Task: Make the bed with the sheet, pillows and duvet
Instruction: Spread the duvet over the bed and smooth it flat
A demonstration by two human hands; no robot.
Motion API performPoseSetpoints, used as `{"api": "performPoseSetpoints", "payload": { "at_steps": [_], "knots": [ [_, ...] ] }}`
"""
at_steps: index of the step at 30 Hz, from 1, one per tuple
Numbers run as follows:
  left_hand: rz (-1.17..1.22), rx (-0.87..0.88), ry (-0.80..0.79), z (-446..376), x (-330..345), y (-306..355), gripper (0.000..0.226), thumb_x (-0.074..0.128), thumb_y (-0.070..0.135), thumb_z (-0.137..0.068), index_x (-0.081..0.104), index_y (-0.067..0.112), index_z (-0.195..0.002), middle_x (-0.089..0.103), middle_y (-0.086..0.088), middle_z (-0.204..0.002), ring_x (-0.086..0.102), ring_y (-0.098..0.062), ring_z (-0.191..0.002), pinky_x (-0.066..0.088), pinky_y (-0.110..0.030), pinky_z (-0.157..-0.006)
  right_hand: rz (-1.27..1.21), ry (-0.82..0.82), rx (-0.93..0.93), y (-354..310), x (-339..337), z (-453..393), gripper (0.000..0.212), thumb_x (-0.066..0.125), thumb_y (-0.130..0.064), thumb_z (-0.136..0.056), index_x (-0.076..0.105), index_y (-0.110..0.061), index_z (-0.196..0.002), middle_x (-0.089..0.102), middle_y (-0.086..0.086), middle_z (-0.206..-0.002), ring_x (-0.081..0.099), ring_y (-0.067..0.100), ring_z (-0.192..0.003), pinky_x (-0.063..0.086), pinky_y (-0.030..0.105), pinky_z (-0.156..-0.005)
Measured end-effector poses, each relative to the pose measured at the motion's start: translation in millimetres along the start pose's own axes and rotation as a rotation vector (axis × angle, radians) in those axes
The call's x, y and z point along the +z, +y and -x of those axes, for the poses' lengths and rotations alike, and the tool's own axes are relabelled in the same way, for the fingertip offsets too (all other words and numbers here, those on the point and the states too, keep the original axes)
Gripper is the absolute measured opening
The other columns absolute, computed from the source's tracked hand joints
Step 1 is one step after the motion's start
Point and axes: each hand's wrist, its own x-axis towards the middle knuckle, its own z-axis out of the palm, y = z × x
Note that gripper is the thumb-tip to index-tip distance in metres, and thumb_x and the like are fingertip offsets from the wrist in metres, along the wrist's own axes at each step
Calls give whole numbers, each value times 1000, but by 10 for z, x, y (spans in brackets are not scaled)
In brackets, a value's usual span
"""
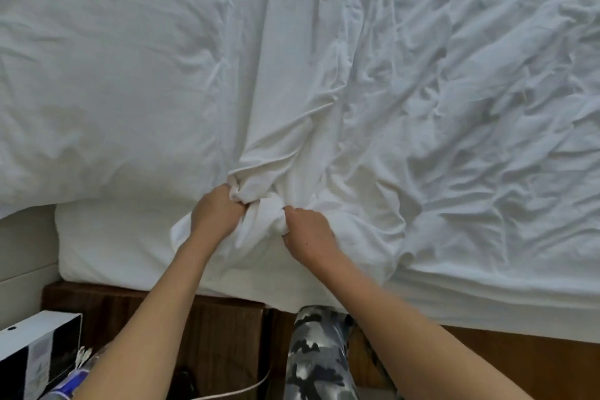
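Observation:
A white sheet (292,91) lies bunched in long folds down the middle of the bed. My left hand (216,213) and my right hand (308,230) both grip its gathered edge at the near side of the mattress (107,247), close together. A large white pillow (107,75) lies on the left of the bed. A crumpled white duvet (503,123) covers the right part.
A dark wooden bed frame (211,328) runs below the mattress. A white box (35,354) and small items sit at the lower left, with a white cable (246,388) beside them. My leg in camouflage trousers (319,357) stands against the frame.

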Motion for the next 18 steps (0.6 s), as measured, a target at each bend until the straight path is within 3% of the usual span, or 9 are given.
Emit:
{"api": "performPoseSetpoints", "payload": {
  "at_steps": [3,6,9,11,12,14,16,18],
  "knots": [
    [-50,7,101,473,-490,-158,30,60,30,-90,63,5,-107,65,-21,-103,59,-40,-92,41,-35,-70,-235,27,-11,-320,-95,405,14,45,-15,-92,55,-9,-99,64,9,-93,60,29,-84,33,33,-64],
    [-68,-73,135,974,-966,-542,29,65,34,-87,61,10,-102,63,-21,-97,59,-41,-91,46,-41,-74,-353,3,-114,-732,-145,739,21,43,-18,-96,59,-7,-105,64,11,-99,58,30,-88,40,36,-71],
    [-85,-249,171,1154,-1053,-1024,34,68,43,-77,59,12,-88,61,-19,-83,60,-40,-79,52,-48,-74,-331,-185,-254,-949,37,1048,30,44,-22,-99,54,-6,-123,55,19,-118,52,36,-107,43,40,-84],
    [-153,-412,203,1129,-857,-1525,47,71,44,-74,56,11,-103,61,-24,-96,60,-44,-86,52,-51,-77,-182,-334,-330,-934,157,1237,45,47,-27,-100,39,-11,-141,35,21,-145,30,37,-134,30,47,-108],
    [-167,-483,217,1126,-737,-1736,62,74,44,-74,48,10,-119,57,-27,-111,58,-47,-99,50,-54,-83,-140,-342,-345,-879,179,1333,51,48,-29,-99,34,-12,-145,25,20,-152,20,35,-140,21,47,-114],
    [-194,-602,252,1260,-537,-1738,91,76,40,-76,21,11,-143,40,-31,-136,43,-51,-120,41,-61,-97,-203,-239,-284,-661,119,1495,50,48,-27,-99,34,-12,-145,24,16,-154,17,32,-143,16,43,-116],
    [-255,-470,350,1380,-368,-1428,84,72,17,-78,21,4,-143,35,-35,-135,39,-53,-119,37,-62,-98,-276,-110,-194,-250,70,1619,47,45,-21,-99,36,-13,-145,29,13,-152,23,28,-141,21,37,-114],
    [-329,-133,460,1468,-112,-948,61,64,0,-76,39,-6,-132,41,-39,-126,43,-56,-110,39,-64,-92,-229,-39,-133,342,51,1726,45,43,-15,-98,40,-11,-143,37,11,-148,31,27,-137,26,35,-112]
  ]
}}
